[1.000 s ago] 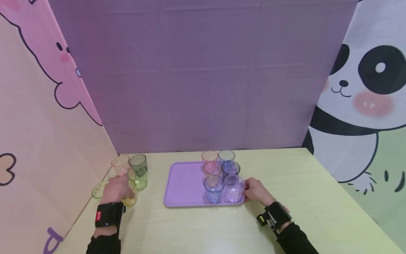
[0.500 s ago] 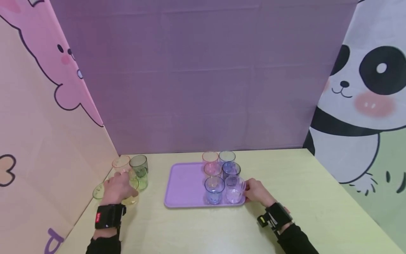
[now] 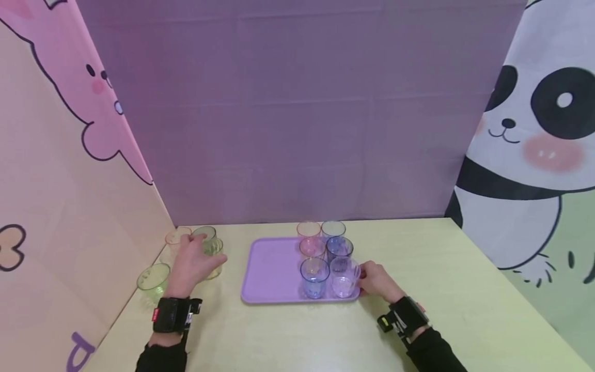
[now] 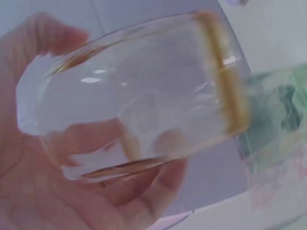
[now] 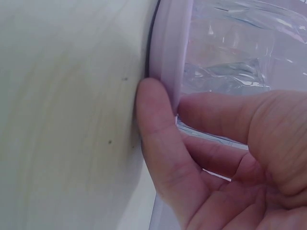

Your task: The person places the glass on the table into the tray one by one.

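Note:
My left hand [image 3: 192, 263] grips a drinking glass with a yellow tint [image 4: 144, 96], thumb on one side and fingers on the other. In the left wrist view the glass lies sideways across the picture and its amber base shows. Close to that hand stand a green glass [image 3: 153, 279], a pink glass [image 3: 175, 236] and a dark grey-green glass [image 3: 204, 233]. My right hand [image 3: 376, 280] pinches the rim of the purple tray [image 3: 269, 271] near its front right corner. Beside those fingers, a clear glass [image 3: 344, 279] stands on the tray.
Several more glasses stand in two rows on the tray's right part, among them a blue glass [image 3: 314, 279], a pink one [image 3: 312, 248] and a dark blue one [image 3: 339, 248]. A purple backdrop [image 3: 297, 113] closes the table's [image 3: 279, 336] far side; a printed wall borders its left.
My left hand has moved right and slightly away from me, carrying the yellow glass. The green glass at the left shows more fully. My right hand keeps its place on the tray.

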The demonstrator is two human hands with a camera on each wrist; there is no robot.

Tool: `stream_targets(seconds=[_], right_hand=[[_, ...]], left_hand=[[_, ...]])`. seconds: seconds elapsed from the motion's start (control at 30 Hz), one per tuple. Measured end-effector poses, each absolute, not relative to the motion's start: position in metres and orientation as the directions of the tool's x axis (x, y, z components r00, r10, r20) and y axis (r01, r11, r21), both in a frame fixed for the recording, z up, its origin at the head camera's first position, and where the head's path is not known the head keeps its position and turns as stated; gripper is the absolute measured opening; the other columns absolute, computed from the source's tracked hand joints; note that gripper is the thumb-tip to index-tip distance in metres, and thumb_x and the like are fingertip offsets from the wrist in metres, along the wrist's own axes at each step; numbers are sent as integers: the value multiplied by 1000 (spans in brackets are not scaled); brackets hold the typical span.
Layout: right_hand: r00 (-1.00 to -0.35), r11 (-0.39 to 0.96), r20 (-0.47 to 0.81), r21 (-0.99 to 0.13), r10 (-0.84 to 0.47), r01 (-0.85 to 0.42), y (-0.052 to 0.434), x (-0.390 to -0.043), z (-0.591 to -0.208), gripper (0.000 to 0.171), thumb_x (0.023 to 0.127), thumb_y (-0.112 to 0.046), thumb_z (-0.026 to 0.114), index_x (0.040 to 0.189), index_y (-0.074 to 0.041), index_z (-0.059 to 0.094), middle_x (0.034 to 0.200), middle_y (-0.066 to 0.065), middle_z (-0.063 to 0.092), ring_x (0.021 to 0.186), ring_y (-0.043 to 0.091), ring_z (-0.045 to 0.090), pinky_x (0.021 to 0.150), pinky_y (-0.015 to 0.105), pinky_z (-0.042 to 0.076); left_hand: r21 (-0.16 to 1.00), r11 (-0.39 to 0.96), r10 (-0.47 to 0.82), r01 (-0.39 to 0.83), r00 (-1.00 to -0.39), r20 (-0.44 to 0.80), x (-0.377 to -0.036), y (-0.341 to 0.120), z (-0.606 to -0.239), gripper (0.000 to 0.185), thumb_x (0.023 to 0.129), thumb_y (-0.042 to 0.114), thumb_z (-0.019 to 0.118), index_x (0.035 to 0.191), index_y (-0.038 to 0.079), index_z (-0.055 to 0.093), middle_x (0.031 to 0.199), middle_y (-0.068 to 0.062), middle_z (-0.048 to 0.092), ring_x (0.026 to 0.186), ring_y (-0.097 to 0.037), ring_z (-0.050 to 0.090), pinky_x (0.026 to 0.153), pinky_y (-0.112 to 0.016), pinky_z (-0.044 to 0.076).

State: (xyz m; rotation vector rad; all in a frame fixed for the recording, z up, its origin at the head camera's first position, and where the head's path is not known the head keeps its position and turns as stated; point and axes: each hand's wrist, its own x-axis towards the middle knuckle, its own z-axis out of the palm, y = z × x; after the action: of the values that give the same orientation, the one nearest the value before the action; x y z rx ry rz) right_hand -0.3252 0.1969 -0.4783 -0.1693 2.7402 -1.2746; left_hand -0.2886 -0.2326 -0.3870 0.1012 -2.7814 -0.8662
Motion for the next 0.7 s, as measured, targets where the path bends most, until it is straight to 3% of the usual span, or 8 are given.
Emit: stream_targets(seconds=[0.33, 0.5, 0.7], right_hand=[[-988, 641, -62, -766, -145, -46, 198, -328, -479, 23, 78, 10, 63, 100, 9, 66, 82, 13, 70, 61, 19, 67, 57, 30, 59], [-989, 638, -65, -769, -134, -36, 199, -327, -481, 23, 77, 10, 62, 100, 9, 67, 81, 13, 69, 61, 18, 66, 56, 30, 58], [-988, 636, -44, -770, -146, -59, 199, -327, -482, 22, 77, 11, 62, 98, 9, 67, 80, 12, 70, 60, 19, 66, 56, 30, 58]], left_hand=[[740, 661, -132, 120, -953, 273, -310, -201, -402, 97, 76, 30, 78, 152, 3, 25, 135, -22, 55, 117, -40, 55, 91, -52, 52], [782, 607, -122, 142, -956, 268, -319, -181, -406, 86, 78, 30, 76, 146, 1, 33, 131, -22, 56, 116, -39, 56, 93, -52, 50], [851, 492, -56, 186, -968, 244, -330, -165, -409, 87, 78, 19, 75, 148, 4, 27, 130, -23, 51, 117, -37, 54, 92, -49, 50]])
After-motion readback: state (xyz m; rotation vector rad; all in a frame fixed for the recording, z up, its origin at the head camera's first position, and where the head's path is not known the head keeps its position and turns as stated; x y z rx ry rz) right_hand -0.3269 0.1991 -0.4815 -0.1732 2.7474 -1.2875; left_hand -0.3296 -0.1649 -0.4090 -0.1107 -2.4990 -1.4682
